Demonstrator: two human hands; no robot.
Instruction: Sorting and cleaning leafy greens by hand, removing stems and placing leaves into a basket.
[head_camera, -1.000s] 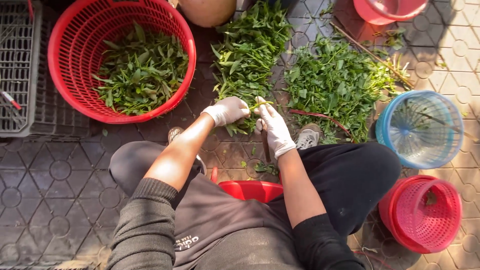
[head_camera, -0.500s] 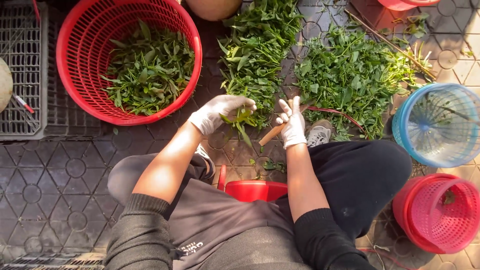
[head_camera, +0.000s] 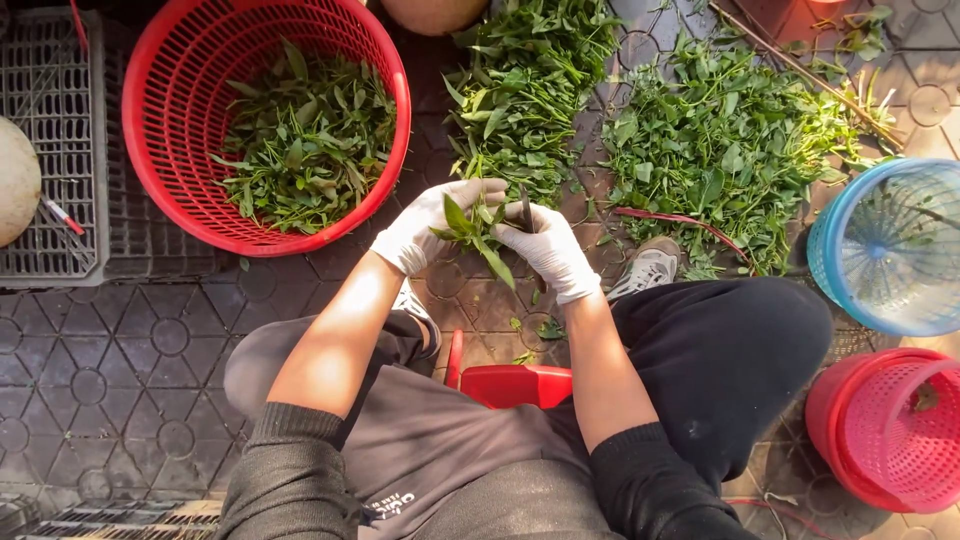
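Your white-gloved left hand (head_camera: 425, 232) and right hand (head_camera: 548, 250) both pinch one leafy green sprig (head_camera: 470, 230) between them, over the paving, beside the round red plastic basket (head_camera: 180, 190) collecting picked leaves.

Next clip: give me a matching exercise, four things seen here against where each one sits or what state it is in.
Things:
1. large red basket
2. blue basket
3. leafy sprig
4. red stool

Places or states:
A. between the person's knees
B. far right, beside a smaller red basket
C. upper left, partly filled with picked greens
D. held between both gloved hands

Pairs: 1-C, 2-B, 3-D, 4-A
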